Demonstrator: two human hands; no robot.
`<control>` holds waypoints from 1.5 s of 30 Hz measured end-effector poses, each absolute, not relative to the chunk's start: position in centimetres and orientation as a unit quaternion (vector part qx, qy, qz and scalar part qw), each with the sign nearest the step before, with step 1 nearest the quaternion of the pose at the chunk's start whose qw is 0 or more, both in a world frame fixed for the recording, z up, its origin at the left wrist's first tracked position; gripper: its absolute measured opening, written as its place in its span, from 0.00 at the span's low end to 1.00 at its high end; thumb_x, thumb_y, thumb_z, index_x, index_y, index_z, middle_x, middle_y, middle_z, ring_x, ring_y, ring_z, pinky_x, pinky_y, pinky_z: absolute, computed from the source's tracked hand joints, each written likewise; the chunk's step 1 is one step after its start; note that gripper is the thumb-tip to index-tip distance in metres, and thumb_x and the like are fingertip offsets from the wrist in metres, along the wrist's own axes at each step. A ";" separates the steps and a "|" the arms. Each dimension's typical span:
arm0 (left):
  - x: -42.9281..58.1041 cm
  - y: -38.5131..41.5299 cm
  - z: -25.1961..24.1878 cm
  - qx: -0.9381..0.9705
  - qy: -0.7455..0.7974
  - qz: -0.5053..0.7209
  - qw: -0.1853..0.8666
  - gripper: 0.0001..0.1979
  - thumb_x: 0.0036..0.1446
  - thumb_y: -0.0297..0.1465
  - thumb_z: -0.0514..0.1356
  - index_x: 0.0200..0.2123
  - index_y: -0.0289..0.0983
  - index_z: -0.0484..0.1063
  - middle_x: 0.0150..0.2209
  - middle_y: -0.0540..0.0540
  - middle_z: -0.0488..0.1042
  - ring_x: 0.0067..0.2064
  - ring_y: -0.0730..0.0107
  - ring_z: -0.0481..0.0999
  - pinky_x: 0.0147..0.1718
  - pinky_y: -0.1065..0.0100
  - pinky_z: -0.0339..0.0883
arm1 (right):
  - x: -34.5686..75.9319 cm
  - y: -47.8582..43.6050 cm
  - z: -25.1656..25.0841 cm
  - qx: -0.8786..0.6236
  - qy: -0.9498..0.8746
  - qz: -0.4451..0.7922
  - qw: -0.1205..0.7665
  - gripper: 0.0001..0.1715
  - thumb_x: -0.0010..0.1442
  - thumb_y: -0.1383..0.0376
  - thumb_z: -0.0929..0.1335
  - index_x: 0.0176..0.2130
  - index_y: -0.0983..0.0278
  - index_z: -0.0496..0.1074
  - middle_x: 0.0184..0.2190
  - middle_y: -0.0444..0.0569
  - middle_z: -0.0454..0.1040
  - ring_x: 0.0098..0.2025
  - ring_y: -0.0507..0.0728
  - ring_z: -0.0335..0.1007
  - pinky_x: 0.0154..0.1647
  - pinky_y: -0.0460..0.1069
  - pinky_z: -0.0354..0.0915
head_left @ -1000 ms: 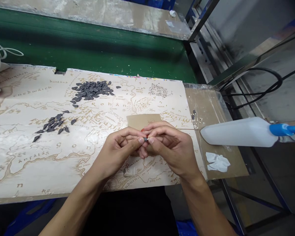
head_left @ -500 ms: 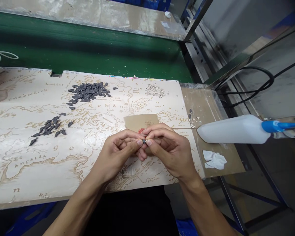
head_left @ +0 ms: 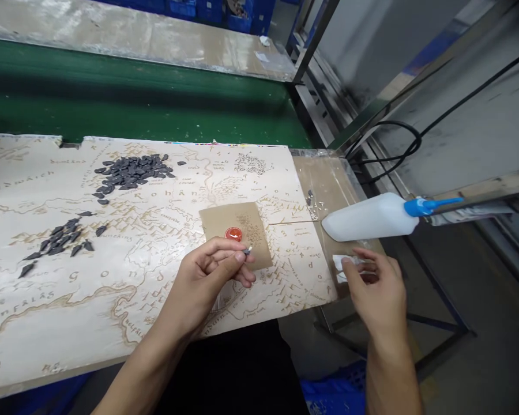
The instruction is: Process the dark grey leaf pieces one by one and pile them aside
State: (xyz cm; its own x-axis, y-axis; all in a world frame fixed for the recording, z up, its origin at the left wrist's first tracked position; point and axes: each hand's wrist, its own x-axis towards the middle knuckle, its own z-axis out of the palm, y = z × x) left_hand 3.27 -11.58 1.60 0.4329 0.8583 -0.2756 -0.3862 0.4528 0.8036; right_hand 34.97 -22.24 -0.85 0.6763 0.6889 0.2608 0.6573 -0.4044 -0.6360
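My left hand (head_left: pixel 210 271) pinches a small dark pointed piece (head_left: pixel 245 252) with a pale tip between thumb and forefinger, just above a brown cardboard square (head_left: pixel 253 245). A round red disc (head_left: pixel 233 234) lies on that square, close to my fingertips. My right hand (head_left: pixel 376 291) is off to the right with its fingers apart, holding nothing. Its fingertips are at a crumpled white tissue (head_left: pixel 343 270). Whether they touch it, I cannot tell.
A map-printed sheet (head_left: pixel 56 300) covers the table, with a heap of dark pointed pieces (head_left: pixel 132 172) and a smaller scatter (head_left: pixel 60 237). A white plastic bottle (head_left: pixel 367 218) with a blue cap lies to the right. A green-faced bench (head_left: pixel 125 98) stands behind.
My hands have come apart: the right hand moved right to the white tissue, while the left keeps the small piece. The red disc is now uncovered, and the view has swung left.
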 end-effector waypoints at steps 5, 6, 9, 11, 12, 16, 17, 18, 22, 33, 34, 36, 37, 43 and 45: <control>4.0 -12.2 1.4 0.342 0.371 0.396 0.767 0.08 0.69 0.36 0.76 0.45 0.38 0.87 0.39 0.45 0.88 0.33 0.70 0.85 0.36 0.69 0.82 | 38.8 -23.0 -3.5 -0.856 -0.421 -0.015 0.301 0.23 0.64 0.49 0.70 0.43 0.63 0.86 0.43 0.62 0.82 0.47 0.71 0.79 0.57 0.69 0.75; 4.1 -12.3 1.4 0.351 0.375 0.397 0.760 0.07 0.70 0.36 0.76 0.45 0.38 0.87 0.37 0.46 0.87 0.34 0.70 0.85 0.37 0.69 0.82 | 38.4 -23.0 -3.2 -0.852 -0.414 -0.007 0.319 0.21 0.65 0.49 0.70 0.41 0.62 0.85 0.42 0.61 0.83 0.47 0.70 0.80 0.56 0.68 0.75; 4.1 -12.7 1.5 0.387 0.386 0.408 0.732 0.06 0.72 0.35 0.74 0.45 0.40 0.86 0.32 0.49 0.84 0.35 0.70 0.83 0.41 0.69 0.79 | 34.7 -22.8 -1.0 -0.818 -0.385 0.044 0.425 0.17 0.66 0.51 0.76 0.43 0.61 0.87 0.43 0.56 0.85 0.43 0.65 0.81 0.49 0.62 0.78; 4.3 -12.9 1.8 0.400 0.392 0.419 0.714 0.06 0.72 0.36 0.73 0.45 0.40 0.86 0.32 0.49 0.84 0.35 0.70 0.83 0.41 0.69 0.78 | 30.9 -22.3 1.1 -0.752 -0.371 0.123 0.531 0.19 0.65 0.54 0.82 0.52 0.58 0.86 0.44 0.52 0.85 0.42 0.61 0.82 0.42 0.55 0.79; 4.5 -13.0 2.0 0.403 0.393 0.425 0.708 0.06 0.72 0.36 0.74 0.45 0.40 0.86 0.32 0.49 0.85 0.35 0.70 0.83 0.42 0.69 0.78 | 28.9 -21.8 2.2 -0.703 -0.384 0.191 0.567 0.20 0.64 0.57 0.84 0.53 0.56 0.85 0.46 0.51 0.85 0.42 0.60 0.83 0.39 0.53 0.80; 5.4 -13.4 3.0 0.405 0.393 0.452 0.691 0.06 0.69 0.36 0.76 0.44 0.41 0.86 0.33 0.49 0.86 0.35 0.69 0.84 0.38 0.69 0.79 | 22.4 -18.7 5.4 -0.549 -0.418 0.380 0.617 0.09 0.66 0.62 0.83 0.39 0.56 0.83 0.40 0.46 0.83 0.38 0.55 0.83 0.36 0.48 0.81; 5.6 -13.5 3.2 0.405 0.393 0.459 0.686 0.06 0.68 0.36 0.77 0.44 0.41 0.86 0.33 0.49 0.86 0.35 0.68 0.84 0.37 0.69 0.79 | 21.4 -18.0 5.7 -0.529 -0.415 0.409 0.617 0.10 0.64 0.63 0.85 0.39 0.56 0.83 0.39 0.45 0.83 0.37 0.54 0.83 0.36 0.47 0.81; 5.7 -13.6 3.4 0.407 0.393 0.466 0.680 0.06 0.68 0.36 0.77 0.43 0.41 0.87 0.34 0.48 0.86 0.35 0.68 0.85 0.36 0.69 0.79 | 20.7 -17.4 6.0 -0.517 -0.408 0.427 0.620 0.12 0.63 0.63 0.85 0.39 0.57 0.83 0.38 0.44 0.84 0.36 0.54 0.83 0.35 0.47 0.81; 5.7 -13.9 3.4 0.413 0.397 0.499 0.651 0.04 0.68 0.35 0.77 0.42 0.43 0.88 0.40 0.47 0.87 0.41 0.67 0.87 0.43 0.69 0.81 | 19.7 -16.5 5.8 -0.515 -0.386 0.451 0.618 0.14 0.62 0.64 0.85 0.39 0.57 0.80 0.36 0.43 0.85 0.35 0.54 0.84 0.33 0.46 0.81; 6.1 -14.3 4.1 0.436 0.402 0.529 0.607 0.01 0.69 0.33 0.76 0.42 0.45 0.88 0.42 0.47 0.88 0.44 0.63 0.87 0.45 0.64 0.83 | 19.6 -17.4 5.5 -0.520 -0.341 0.470 0.627 0.13 0.65 0.60 0.82 0.38 0.57 0.76 0.35 0.43 0.81 0.31 0.53 0.77 0.30 0.46 0.76; 6.2 -14.3 4.1 0.442 0.399 0.527 0.606 0.01 0.70 0.33 0.76 0.42 0.45 0.88 0.42 0.47 0.88 0.44 0.62 0.87 0.46 0.63 0.83 | 19.4 -17.3 5.6 -0.518 -0.339 0.472 0.628 0.13 0.65 0.60 0.81 0.38 0.57 0.76 0.33 0.42 0.81 0.29 0.52 0.76 0.29 0.46 0.75; 6.3 -14.5 4.1 0.445 0.395 0.527 0.607 0.01 0.70 0.33 0.75 0.42 0.45 0.88 0.41 0.47 0.88 0.44 0.62 0.87 0.45 0.63 0.83 | 19.1 -17.1 5.7 -0.518 -0.335 0.472 0.630 0.13 0.65 0.60 0.82 0.37 0.57 0.77 0.32 0.42 0.80 0.28 0.52 0.74 0.27 0.45 0.73; 6.3 -14.6 4.0 0.442 0.395 0.528 0.608 0.01 0.70 0.33 0.75 0.42 0.45 0.88 0.41 0.47 0.88 0.43 0.63 0.87 0.44 0.64 0.83 | 19.2 -16.9 5.6 -0.521 -0.331 0.469 0.632 0.14 0.64 0.60 0.82 0.37 0.57 0.77 0.33 0.42 0.80 0.29 0.51 0.74 0.27 0.45 0.73; 3.5 -12.9 2.5 0.418 0.475 0.530 0.565 0.06 0.70 0.37 0.75 0.47 0.43 0.87 0.38 0.48 0.85 0.38 0.66 0.83 0.41 0.66 0.80 | 26.4 -19.0 2.9 -0.646 -0.219 0.333 0.651 0.25 0.48 0.54 0.89 0.36 0.59 0.80 0.37 0.46 0.82 0.33 0.54 0.78 0.30 0.47 0.76; 0.8 -11.7 1.5 0.435 0.530 0.526 0.503 0.09 0.70 0.39 0.75 0.47 0.41 0.86 0.39 0.47 0.85 0.40 0.63 0.83 0.44 0.63 0.79 | 30.7 -20.8 1.2 -0.707 -0.193 0.211 0.646 0.26 0.43 0.55 0.90 0.37 0.57 0.83 0.36 0.48 0.82 0.34 0.56 0.79 0.33 0.50 0.79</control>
State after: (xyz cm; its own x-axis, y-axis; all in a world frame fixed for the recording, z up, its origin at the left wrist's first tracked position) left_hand 0.82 -11.66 1.51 -0.1158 0.9903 -0.0762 -0.0689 0.0685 0.9953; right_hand 30.73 -20.84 1.19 0.8364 0.5460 -0.0491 0.0002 -0.0899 -0.9960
